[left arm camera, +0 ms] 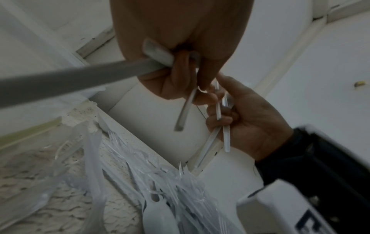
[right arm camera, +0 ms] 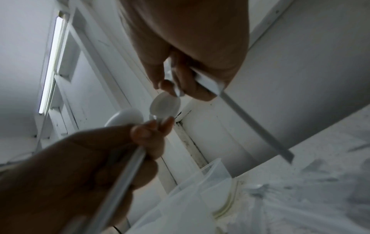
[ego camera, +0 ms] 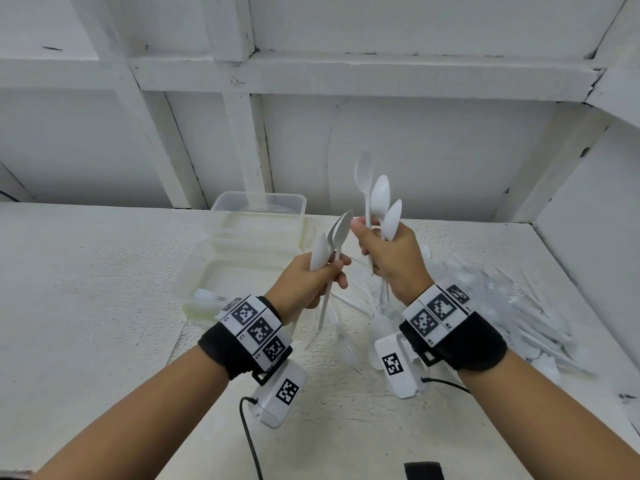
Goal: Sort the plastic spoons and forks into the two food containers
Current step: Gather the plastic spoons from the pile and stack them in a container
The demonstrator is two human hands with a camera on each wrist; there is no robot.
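Head view: left hand [ego camera: 308, 284] grips bunch of white plastic spoons [ego camera: 330, 242]; right hand [ego camera: 393, 258] grips second white spoon bunch [ego camera: 379, 202], above table. Advice: merge bunches, bowls aligned, lower into clear rectangular plastic container [ego camera: 221, 271]; mixed cutlery pile [ego camera: 502, 306] remains right.

Your head view's bright and evenly lit, edges bowed by the wide lens. Both wrist views run dim and smeary; that long white ceiling tube light [right arm camera: 50, 63] glares overhead.
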